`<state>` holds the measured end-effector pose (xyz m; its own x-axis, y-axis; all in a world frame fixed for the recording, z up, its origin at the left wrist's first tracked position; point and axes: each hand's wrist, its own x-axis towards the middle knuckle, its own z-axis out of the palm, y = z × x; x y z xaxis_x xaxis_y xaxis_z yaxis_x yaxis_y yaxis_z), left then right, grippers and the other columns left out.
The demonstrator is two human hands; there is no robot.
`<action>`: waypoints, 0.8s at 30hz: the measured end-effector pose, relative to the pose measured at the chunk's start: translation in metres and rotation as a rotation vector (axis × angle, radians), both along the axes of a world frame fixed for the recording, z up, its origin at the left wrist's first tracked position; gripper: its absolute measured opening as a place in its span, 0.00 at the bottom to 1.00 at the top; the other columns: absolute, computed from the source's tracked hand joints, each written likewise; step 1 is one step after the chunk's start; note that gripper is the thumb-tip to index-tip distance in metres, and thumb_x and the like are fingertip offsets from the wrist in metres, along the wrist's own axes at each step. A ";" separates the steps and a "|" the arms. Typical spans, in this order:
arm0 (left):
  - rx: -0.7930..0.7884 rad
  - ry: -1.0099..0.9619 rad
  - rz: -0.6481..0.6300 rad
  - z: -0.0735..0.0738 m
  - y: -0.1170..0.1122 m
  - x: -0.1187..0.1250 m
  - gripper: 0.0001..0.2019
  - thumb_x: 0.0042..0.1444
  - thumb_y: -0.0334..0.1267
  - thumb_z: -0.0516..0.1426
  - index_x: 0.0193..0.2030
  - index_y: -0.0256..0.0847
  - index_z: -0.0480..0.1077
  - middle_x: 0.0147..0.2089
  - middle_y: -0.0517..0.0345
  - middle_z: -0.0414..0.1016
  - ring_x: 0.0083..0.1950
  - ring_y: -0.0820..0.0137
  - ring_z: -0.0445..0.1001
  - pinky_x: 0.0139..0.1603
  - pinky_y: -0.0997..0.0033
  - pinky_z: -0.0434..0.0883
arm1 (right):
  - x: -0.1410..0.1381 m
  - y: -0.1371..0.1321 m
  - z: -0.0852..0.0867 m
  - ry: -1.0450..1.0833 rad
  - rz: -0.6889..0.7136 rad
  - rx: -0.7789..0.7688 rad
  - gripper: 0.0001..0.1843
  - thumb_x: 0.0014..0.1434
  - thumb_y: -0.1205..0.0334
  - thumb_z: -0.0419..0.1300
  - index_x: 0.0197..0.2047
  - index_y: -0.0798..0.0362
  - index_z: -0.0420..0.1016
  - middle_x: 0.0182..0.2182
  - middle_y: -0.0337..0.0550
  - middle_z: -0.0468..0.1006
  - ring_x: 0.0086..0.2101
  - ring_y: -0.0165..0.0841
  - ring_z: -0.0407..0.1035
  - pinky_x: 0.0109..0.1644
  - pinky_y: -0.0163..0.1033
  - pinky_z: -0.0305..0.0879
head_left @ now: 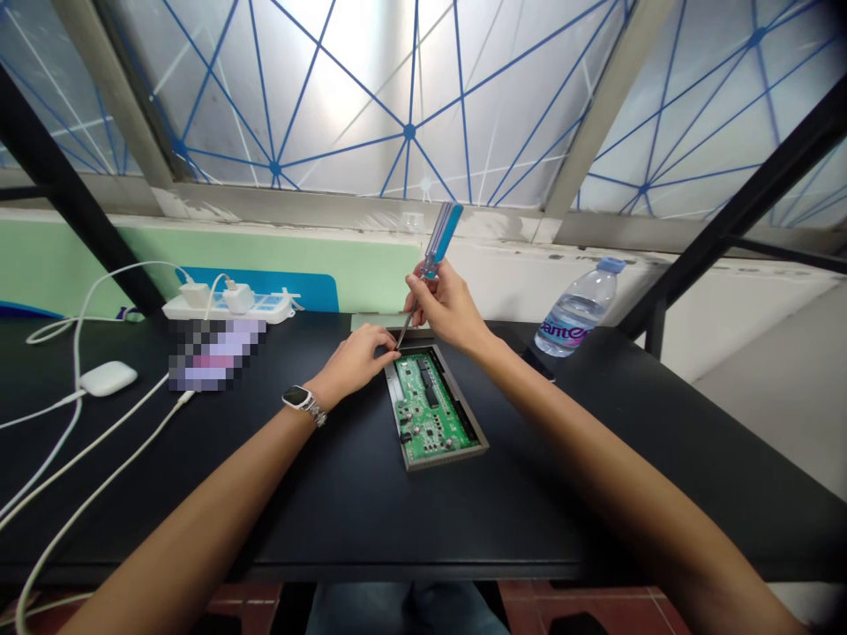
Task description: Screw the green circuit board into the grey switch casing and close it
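While the right hand (446, 304) grasps a blue-handled screwdriver (437, 242) firmly, its metal tip stands at the upper left corner of a green circuit board (423, 410). The left hand (354, 357) lies with curled fingers on the top edge of the board, but I cannot tell if it grips. The board sits in a grey metal casing (450, 459) near the middle of the tabletop (331, 503). Toward the far edge stand a water bottle (579, 309) on the right and a white power strip (228, 304) on the left.
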<state>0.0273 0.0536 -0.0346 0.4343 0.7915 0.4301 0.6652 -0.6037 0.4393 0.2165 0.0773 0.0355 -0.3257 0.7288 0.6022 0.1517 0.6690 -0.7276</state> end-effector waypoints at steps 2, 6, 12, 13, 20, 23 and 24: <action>0.003 -0.001 -0.001 -0.001 0.000 0.002 0.06 0.64 0.40 0.60 0.39 0.42 0.77 0.46 0.55 0.79 0.50 0.60 0.73 0.54 0.59 0.70 | 0.000 0.001 0.000 -0.009 0.004 0.010 0.15 0.68 0.46 0.57 0.44 0.48 0.61 0.25 0.32 0.75 0.18 0.25 0.70 0.23 0.33 0.66; 0.011 0.000 0.003 0.000 -0.001 0.005 0.07 0.64 0.41 0.60 0.39 0.42 0.77 0.46 0.54 0.79 0.51 0.59 0.74 0.53 0.59 0.71 | -0.003 0.001 0.002 -0.027 0.006 0.039 0.13 0.69 0.48 0.57 0.43 0.49 0.61 0.24 0.31 0.75 0.17 0.25 0.69 0.22 0.32 0.65; 0.028 -0.094 0.009 0.001 -0.001 0.007 0.09 0.66 0.40 0.56 0.43 0.41 0.77 0.46 0.52 0.77 0.46 0.62 0.76 0.46 0.64 0.73 | -0.008 -0.001 0.000 -0.075 0.002 0.054 0.09 0.69 0.55 0.57 0.43 0.49 0.61 0.24 0.31 0.74 0.17 0.25 0.68 0.22 0.33 0.64; 0.027 -0.099 0.007 0.001 -0.001 0.007 0.09 0.66 0.40 0.57 0.43 0.41 0.77 0.46 0.52 0.77 0.46 0.63 0.76 0.46 0.64 0.73 | -0.009 -0.001 -0.001 -0.079 0.003 0.054 0.09 0.69 0.55 0.57 0.43 0.49 0.61 0.24 0.31 0.75 0.17 0.25 0.68 0.23 0.33 0.65; 0.029 -0.068 0.007 0.001 -0.001 0.006 0.10 0.66 0.40 0.56 0.43 0.41 0.79 0.46 0.52 0.78 0.48 0.62 0.77 0.48 0.64 0.73 | -0.008 0.002 -0.005 -0.082 0.002 0.031 0.09 0.69 0.55 0.57 0.43 0.49 0.61 0.24 0.31 0.75 0.17 0.26 0.68 0.22 0.33 0.65; 0.033 -0.050 0.008 0.001 -0.002 0.005 0.10 0.67 0.40 0.56 0.43 0.42 0.79 0.46 0.52 0.78 0.48 0.62 0.77 0.49 0.64 0.73 | -0.009 0.002 -0.006 -0.077 0.010 0.019 0.09 0.69 0.54 0.57 0.43 0.48 0.61 0.24 0.32 0.75 0.17 0.26 0.68 0.22 0.34 0.65; 0.030 -0.047 0.011 0.001 -0.002 0.005 0.11 0.67 0.41 0.56 0.43 0.42 0.79 0.46 0.52 0.78 0.48 0.62 0.77 0.49 0.64 0.73 | -0.009 0.001 -0.006 -0.077 0.011 0.016 0.09 0.69 0.53 0.57 0.43 0.48 0.61 0.24 0.32 0.75 0.17 0.26 0.68 0.22 0.34 0.65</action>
<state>0.0322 0.0519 -0.0340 0.4047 0.7825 0.4732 0.6509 -0.6100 0.4520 0.2077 0.0785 0.0297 -0.3798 0.7154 0.5864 0.1996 0.6824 -0.7032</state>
